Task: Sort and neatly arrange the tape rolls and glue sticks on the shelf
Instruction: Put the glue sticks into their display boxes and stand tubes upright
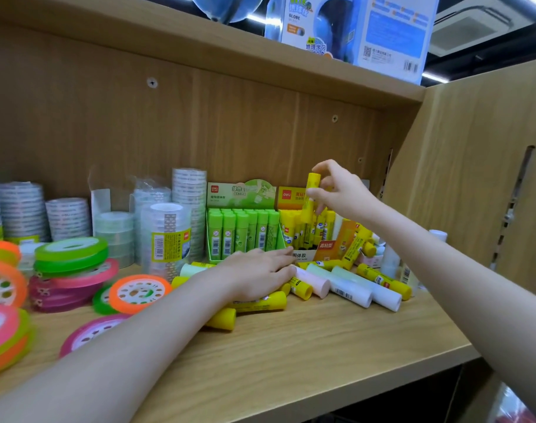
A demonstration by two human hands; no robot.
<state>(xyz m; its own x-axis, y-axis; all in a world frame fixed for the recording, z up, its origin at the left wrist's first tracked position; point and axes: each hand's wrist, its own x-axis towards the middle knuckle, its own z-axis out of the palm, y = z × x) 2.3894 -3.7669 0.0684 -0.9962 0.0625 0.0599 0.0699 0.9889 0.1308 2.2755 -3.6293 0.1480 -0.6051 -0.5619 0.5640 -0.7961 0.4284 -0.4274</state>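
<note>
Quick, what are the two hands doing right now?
Left hand: open, resting flat on the loose glue sticks.
Right hand: pinching a yellow glue stick upright above the yellow box.

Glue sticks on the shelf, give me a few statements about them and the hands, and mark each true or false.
1. The right hand pinches a yellow glue stick upright above the yellow display box. True.
2. The green display box is empty. False: it is filled with upright green glue sticks.
3. The left hand rests on loose glue sticks lying on the shelf board. True.
4. The green display box stands to the right of the yellow one. False: it stands to its left.
5. All the tape rolls are clear. False: the flat tape rolls at the left are orange, green and pink; clear tape stacks stand behind them.
</note>
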